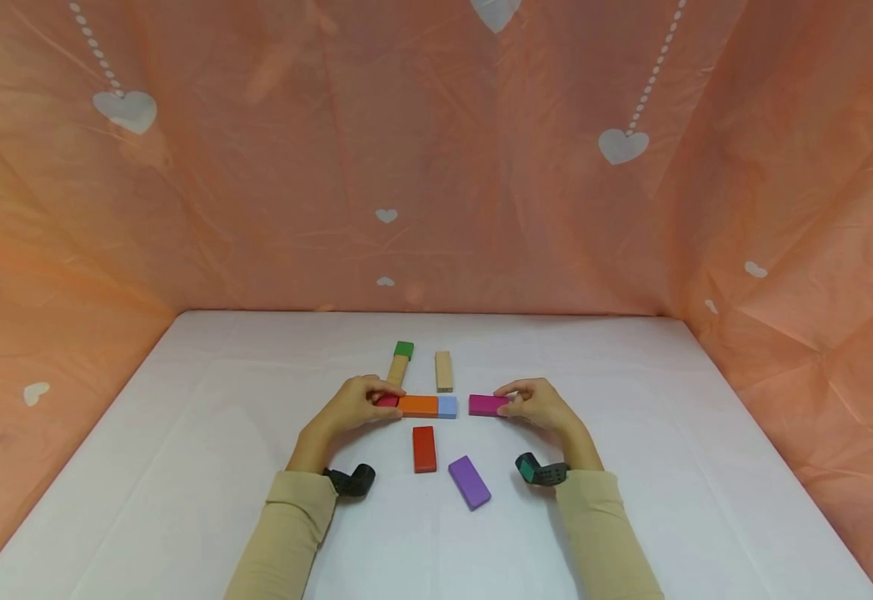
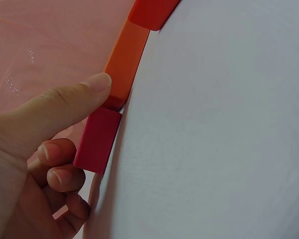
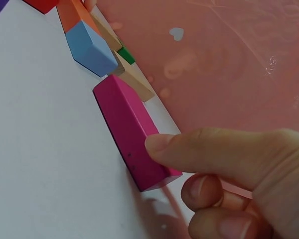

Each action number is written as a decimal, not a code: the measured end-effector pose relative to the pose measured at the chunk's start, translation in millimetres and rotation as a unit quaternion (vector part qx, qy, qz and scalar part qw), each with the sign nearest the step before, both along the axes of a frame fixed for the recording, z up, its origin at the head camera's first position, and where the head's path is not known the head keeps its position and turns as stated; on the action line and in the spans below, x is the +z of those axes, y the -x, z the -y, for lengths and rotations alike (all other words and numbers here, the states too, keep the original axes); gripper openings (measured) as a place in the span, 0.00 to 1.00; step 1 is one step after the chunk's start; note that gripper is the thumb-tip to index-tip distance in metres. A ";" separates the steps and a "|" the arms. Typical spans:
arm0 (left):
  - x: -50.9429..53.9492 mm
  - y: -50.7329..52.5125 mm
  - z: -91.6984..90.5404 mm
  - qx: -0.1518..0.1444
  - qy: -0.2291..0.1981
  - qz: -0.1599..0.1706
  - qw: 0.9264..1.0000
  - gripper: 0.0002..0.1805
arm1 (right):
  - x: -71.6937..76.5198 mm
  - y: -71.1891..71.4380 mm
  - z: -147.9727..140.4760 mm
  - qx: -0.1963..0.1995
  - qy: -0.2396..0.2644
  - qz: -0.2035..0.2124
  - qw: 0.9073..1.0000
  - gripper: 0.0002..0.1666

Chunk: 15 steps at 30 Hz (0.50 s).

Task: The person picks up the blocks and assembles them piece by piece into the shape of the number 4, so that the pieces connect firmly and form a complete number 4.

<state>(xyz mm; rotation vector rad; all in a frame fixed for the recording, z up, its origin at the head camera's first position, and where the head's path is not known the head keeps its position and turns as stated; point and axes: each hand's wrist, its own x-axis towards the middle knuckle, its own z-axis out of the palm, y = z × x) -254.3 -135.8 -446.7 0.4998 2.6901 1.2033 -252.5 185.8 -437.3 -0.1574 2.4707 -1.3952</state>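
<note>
Pinching the right end of a magenta rectangular painted block (image 1: pixel 484 406), the right hand (image 1: pixel 545 405) has thumb and forefinger closed across its width, the block's free end pointing left at a small light-blue painted block (image 1: pixel 447 407), gap between. The left hand (image 1: pixel 356 405) is closed to a pinch at the left end of an orange rectangular painted block (image 1: pixel 419 406), which touches light-blue on its right and a short crimson painted block (image 2: pixel 98 139) on its left. Can't tell if magenta is off the white table (image 1: pixel 676 433).
</note>
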 end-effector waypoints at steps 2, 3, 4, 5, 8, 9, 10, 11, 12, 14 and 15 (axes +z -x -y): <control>0.2 -0.3 0.6 -0.005 -0.007 -0.003 1.000 0.17 | 0.3 -0.3 0.2 0.002 -0.004 -0.005 1.000 0.20; 0.5 -0.8 0.8 -0.006 -0.013 -0.003 1.000 0.17 | 0.4 -0.4 0.4 0.003 -0.006 -0.007 1.000 0.20; 0.7 -1.1 1.3 -0.008 -0.016 -0.005 1.000 0.17 | 0.5 -0.6 0.7 0.005 -0.006 -0.009 1.000 0.20; 1.3 -1.9 1.6 -0.013 -0.018 -0.015 1.000 0.17 | 0.6 -0.7 0.9 0.007 -0.008 -0.011 1.000 0.20; 2.0 -2.8 2.6 -0.018 -0.024 -0.021 0.999 0.18 | 1.2 -0.8 1.6 0.008 -0.008 -0.011 1.000 0.20; 2.1 -2.8 2.2 -0.014 -0.021 -0.017 1.000 0.17 | 1.1 -0.8 1.8 0.009 -0.007 -0.012 1.000 0.20; 2.0 -2.4 2.2 -0.015 -0.019 -0.018 1.000 0.17 | 1.3 -0.8 2.0 0.009 -0.007 -0.010 1.000 0.20; 1.4 -1.8 2.1 -0.013 -0.015 -0.017 1.000 0.17 | 1.3 -0.7 2.3 0.009 -0.007 -0.009 1.000 0.20; 0.8 -0.9 1.8 -0.009 -0.014 -0.007 1.000 0.17 | 1.2 -0.7 2.6 0.008 -0.007 -0.009 1.000 0.20; -0.1 0.0 0.8 -0.009 -0.008 -0.008 1.000 0.17 | 0.8 -0.7 3.2 0.008 -0.009 -0.007 1.000 0.20; -0.2 0.2 0.2 -0.008 -0.005 -0.007 1.000 0.17 | 0.6 -0.7 3.6 0.008 -0.009 -0.006 1.000 0.20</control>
